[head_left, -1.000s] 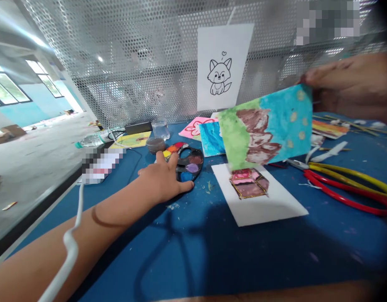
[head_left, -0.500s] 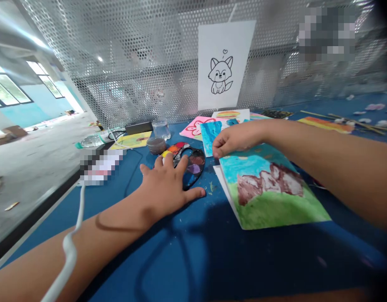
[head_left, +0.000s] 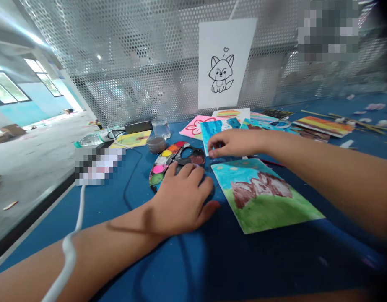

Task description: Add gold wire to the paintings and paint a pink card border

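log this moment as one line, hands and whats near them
left hand: on watercolour palette | right hand: at blue painted card | nearby: painted landscape card

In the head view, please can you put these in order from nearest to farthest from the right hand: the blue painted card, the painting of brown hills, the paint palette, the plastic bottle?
From the right hand:
1. Blue painted card, at the fingertips, ahead and left.
2. Too close to call: painting of brown hills, just below the hand, and paint palette, to its left.
3. Plastic bottle, far left, near the table edge.
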A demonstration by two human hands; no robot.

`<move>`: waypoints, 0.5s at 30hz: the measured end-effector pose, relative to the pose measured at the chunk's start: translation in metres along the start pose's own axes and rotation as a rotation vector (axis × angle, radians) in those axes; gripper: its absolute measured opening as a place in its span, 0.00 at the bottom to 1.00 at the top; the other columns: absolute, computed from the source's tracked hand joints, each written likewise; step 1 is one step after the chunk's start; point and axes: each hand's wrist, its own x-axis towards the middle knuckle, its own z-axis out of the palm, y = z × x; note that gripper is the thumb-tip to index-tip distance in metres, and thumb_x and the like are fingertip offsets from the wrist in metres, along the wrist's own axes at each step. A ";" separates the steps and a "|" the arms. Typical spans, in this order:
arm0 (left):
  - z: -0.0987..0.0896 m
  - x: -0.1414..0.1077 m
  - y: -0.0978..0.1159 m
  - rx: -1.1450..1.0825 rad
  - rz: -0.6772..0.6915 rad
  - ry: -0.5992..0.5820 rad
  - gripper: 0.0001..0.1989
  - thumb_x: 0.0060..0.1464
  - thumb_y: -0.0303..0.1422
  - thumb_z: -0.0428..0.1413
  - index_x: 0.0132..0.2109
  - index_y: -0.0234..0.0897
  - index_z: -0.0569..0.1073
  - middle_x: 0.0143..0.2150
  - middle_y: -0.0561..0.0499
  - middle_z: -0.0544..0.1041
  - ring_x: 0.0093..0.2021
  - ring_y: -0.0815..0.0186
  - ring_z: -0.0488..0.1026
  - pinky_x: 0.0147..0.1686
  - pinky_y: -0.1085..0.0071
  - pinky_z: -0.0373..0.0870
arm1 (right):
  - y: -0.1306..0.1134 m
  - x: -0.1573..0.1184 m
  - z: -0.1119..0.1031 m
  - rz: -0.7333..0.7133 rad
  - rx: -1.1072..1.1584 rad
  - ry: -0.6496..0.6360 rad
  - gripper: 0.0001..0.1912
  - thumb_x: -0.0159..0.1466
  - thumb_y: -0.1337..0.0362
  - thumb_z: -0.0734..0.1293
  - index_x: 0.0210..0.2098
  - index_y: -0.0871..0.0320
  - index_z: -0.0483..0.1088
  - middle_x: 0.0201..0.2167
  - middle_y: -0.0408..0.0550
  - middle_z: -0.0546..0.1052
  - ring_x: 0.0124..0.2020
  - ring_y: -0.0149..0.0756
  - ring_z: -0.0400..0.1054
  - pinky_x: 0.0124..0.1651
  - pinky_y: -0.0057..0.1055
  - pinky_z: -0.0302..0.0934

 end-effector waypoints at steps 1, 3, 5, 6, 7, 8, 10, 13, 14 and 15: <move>0.000 0.000 0.000 -0.018 0.023 -0.003 0.21 0.68 0.45 0.46 0.55 0.35 0.73 0.59 0.38 0.73 0.61 0.44 0.67 0.57 0.39 0.63 | 0.004 -0.006 -0.004 0.049 -0.023 0.079 0.18 0.62 0.48 0.66 0.41 0.54 0.76 0.40 0.48 0.79 0.39 0.41 0.71 0.40 0.33 0.59; -0.001 -0.001 0.003 -0.078 0.055 -0.023 0.19 0.68 0.44 0.47 0.52 0.36 0.74 0.54 0.41 0.76 0.58 0.45 0.69 0.56 0.41 0.64 | 0.014 -0.025 -0.010 0.148 -0.054 0.193 0.21 0.63 0.44 0.63 0.42 0.54 0.75 0.42 0.51 0.79 0.42 0.45 0.72 0.43 0.37 0.61; -0.003 -0.001 0.007 -0.170 0.056 -0.063 0.18 0.67 0.46 0.49 0.48 0.37 0.74 0.50 0.44 0.77 0.54 0.48 0.72 0.53 0.43 0.66 | 0.022 -0.048 -0.012 0.274 -0.045 0.235 0.25 0.63 0.41 0.62 0.41 0.55 0.75 0.44 0.54 0.79 0.44 0.51 0.72 0.47 0.44 0.63; -0.005 -0.001 0.010 -0.224 0.048 -0.087 0.18 0.66 0.47 0.50 0.47 0.37 0.73 0.48 0.44 0.77 0.52 0.49 0.72 0.52 0.45 0.67 | 0.025 -0.061 -0.009 0.323 -0.005 0.275 0.26 0.63 0.40 0.62 0.43 0.54 0.75 0.47 0.56 0.79 0.47 0.54 0.73 0.50 0.47 0.64; -0.006 -0.002 0.013 -0.272 0.018 -0.103 0.19 0.65 0.48 0.52 0.46 0.36 0.73 0.48 0.44 0.77 0.51 0.49 0.73 0.51 0.46 0.68 | 0.026 -0.074 -0.005 0.383 0.055 0.314 0.27 0.61 0.39 0.64 0.45 0.54 0.75 0.50 0.57 0.78 0.50 0.57 0.72 0.53 0.50 0.64; -0.008 -0.002 0.017 -0.319 -0.011 -0.120 0.20 0.63 0.50 0.54 0.46 0.36 0.72 0.48 0.43 0.76 0.51 0.49 0.73 0.52 0.46 0.68 | 0.026 -0.086 0.000 0.416 0.141 0.319 0.28 0.59 0.39 0.65 0.48 0.53 0.75 0.53 0.56 0.77 0.54 0.59 0.71 0.56 0.52 0.64; -0.009 -0.002 0.023 -0.391 -0.064 -0.126 0.27 0.58 0.56 0.59 0.46 0.35 0.71 0.48 0.42 0.76 0.51 0.48 0.73 0.54 0.44 0.67 | 0.023 -0.106 0.014 0.491 0.355 0.416 0.29 0.55 0.39 0.68 0.50 0.48 0.74 0.58 0.51 0.75 0.61 0.61 0.67 0.63 0.54 0.61; -0.006 -0.001 0.030 -0.452 -0.099 -0.115 0.38 0.46 0.62 0.64 0.49 0.33 0.70 0.52 0.39 0.74 0.55 0.44 0.70 0.59 0.41 0.64 | 0.016 -0.123 0.036 0.621 0.615 0.451 0.30 0.48 0.38 0.70 0.45 0.44 0.74 0.58 0.46 0.76 0.65 0.63 0.63 0.71 0.58 0.52; -0.004 0.000 0.031 -0.465 -0.102 -0.112 0.40 0.45 0.62 0.65 0.51 0.33 0.70 0.55 0.38 0.73 0.58 0.43 0.69 0.60 0.40 0.62 | 0.014 -0.126 0.043 0.649 0.695 0.466 0.30 0.46 0.37 0.70 0.44 0.44 0.73 0.57 0.46 0.76 0.65 0.63 0.63 0.71 0.59 0.51; -0.002 0.001 0.032 -0.478 -0.108 -0.115 0.41 0.44 0.61 0.66 0.53 0.33 0.69 0.57 0.37 0.72 0.61 0.42 0.67 0.62 0.40 0.61 | 0.013 -0.127 0.048 0.653 0.786 0.488 0.30 0.46 0.37 0.70 0.44 0.44 0.72 0.58 0.46 0.76 0.65 0.62 0.63 0.71 0.59 0.52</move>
